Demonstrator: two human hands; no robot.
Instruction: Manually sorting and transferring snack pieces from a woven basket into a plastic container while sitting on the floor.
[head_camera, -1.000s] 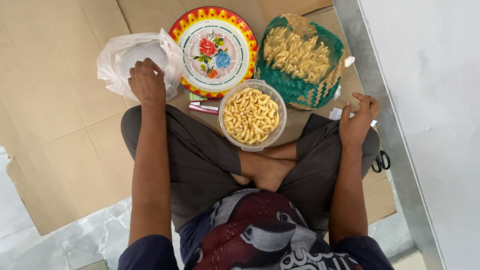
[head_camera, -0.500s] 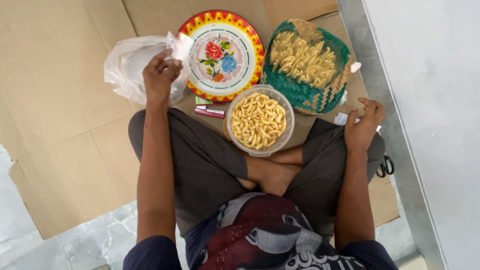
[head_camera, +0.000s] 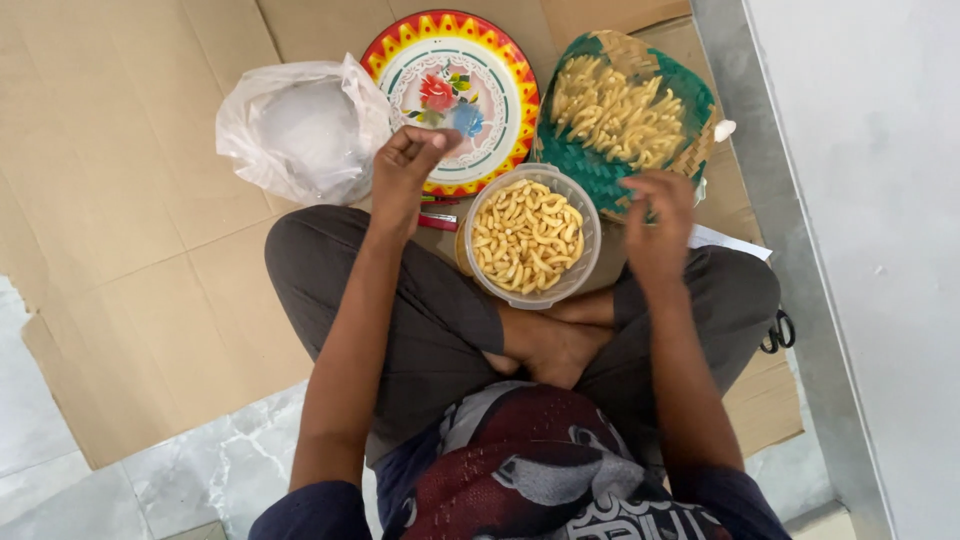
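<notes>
Two containers of curved pasta-like pieces: one bowl, one woven tray.
Support: flattened cardboard sheet (head_camera: 150, 300) on a tiled floor; person sits cross-legged on its near edge.
Clear plastic bowl (head_camera: 528, 240): at the cardboard's near middle, just in front of the crossed legs; pale yellow pieces lie almost to its rim, which I judge nearly full.
Green woven tray (head_camera: 622, 120): toward the far right corner, touching the bowl's far right side; a heap of the same pieces lies on it, so plenty looks left to handle.
Enamel plate (head_camera: 455, 95): round, flower painted at centre, red and yellow rim, at the far middle; bare of pieces.
White plastic bag (head_camera: 300, 130): crumpled, left of the plate, touching its rim.
Left hand (head_camera: 405, 175): raised over the plate's near rim, fingers curled narrow, thumb to fingertips; whether a piece is pinched, cannot tell.
Right hand (head_camera: 658, 215): blurred, over the tray's near edge just right of the bowl, fingers loosely bent; nothing seen held.
Orientation: tray's long axis runs far-left to near-right; pieces in both containers lie at mixed angles, no common direction.
Red pen-like items (head_camera: 438, 210): between plate and bowl, lying left to right.
</notes>
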